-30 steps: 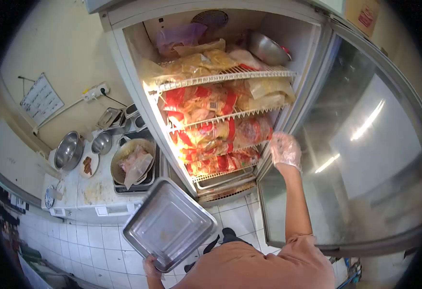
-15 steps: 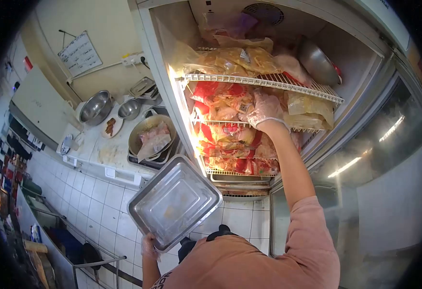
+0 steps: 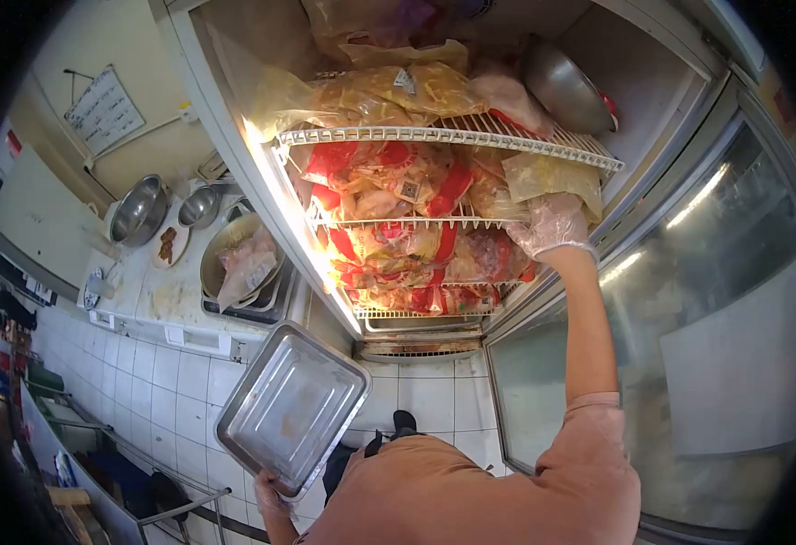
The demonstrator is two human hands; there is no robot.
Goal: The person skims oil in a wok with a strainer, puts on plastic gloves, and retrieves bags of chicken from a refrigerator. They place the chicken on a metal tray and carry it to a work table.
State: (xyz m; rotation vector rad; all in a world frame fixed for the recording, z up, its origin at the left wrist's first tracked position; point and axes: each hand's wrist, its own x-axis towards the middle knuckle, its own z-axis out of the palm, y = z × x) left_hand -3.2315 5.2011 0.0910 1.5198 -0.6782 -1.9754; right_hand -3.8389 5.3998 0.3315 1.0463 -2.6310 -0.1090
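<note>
My left hand, in a clear plastic glove, grips the lower edge of a rectangular metal tray. The tray is tilted and holds nothing, with a small brownish mark on its bottom. Inside the open fridge, my gloved right hand is at the right end of a middle shelf. Its fingers are bent at the lower front edge of a yellowish plastic bag; the fingertips are partly hidden. Left of it lies a red-and-clear bag of raw meat, which looks like chicken.
More meat bags fill the lower shelves. A metal bowl and yellowish bags sit on the top wire shelf. The glass fridge door stands open at right. At left, a counter bears bowls, a plate and a pot.
My right hand has moved right along the shelf, from the red-and-clear meat bag to the yellowish bag. The view has shifted right; my left hand still holds the tray.
</note>
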